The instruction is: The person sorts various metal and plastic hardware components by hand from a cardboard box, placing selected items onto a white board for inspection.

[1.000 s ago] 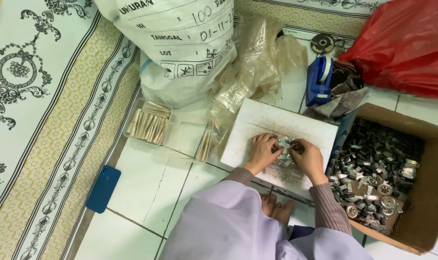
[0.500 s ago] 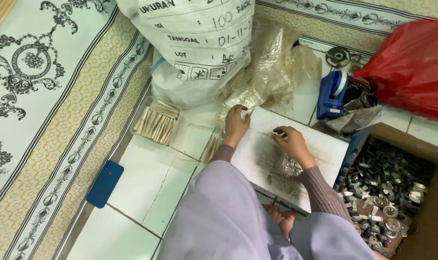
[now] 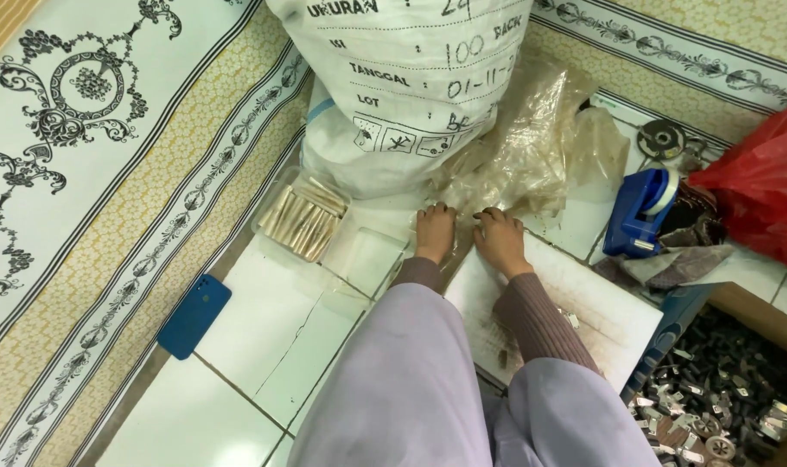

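Crinkled clear plastic bags (image 3: 532, 147), heaped just beyond the fingertips against the big white sack (image 3: 393, 86); left hand (image 3: 434, 232) and right hand (image 3: 500, 240) side by side, palms down, fingers reaching the near edge of the heap, nothing visibly gripped yet; seemingly an early step, with no bag pulled free; white tray (image 3: 601, 303) behind the wrists nearly bare; box of small metal parts (image 3: 713, 406) at lower right still full; heap shapeless, roughly stretched left to right, no clear pointing end.
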